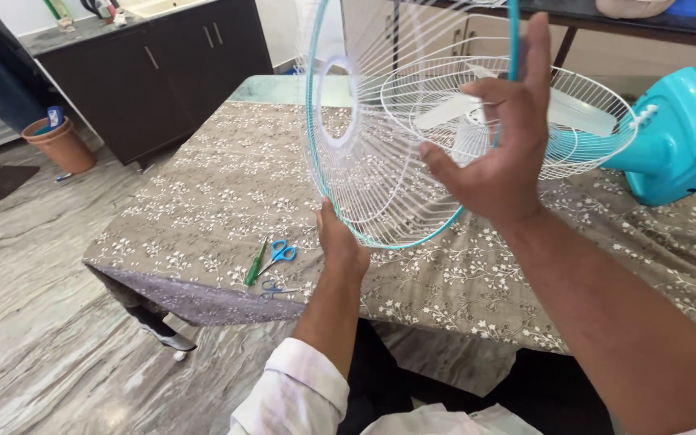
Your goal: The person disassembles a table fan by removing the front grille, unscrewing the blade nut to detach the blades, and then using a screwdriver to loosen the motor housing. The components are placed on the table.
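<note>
While left hand (340, 242) seemingly pinches fan guard (364, 145) rim, right hand (497, 137) fingers curl around it.

The grille (372, 145) is thin white-coated wire with a glossy teal plastic rim. The fan body (682, 137), far right, is smooth glossy teal plastic. A matt grey-brown floral cloth (227, 193) covers the bench. The floor (34, 322) is polished veined stone. The scissors (279, 256) have blue plastic handles.
</note>
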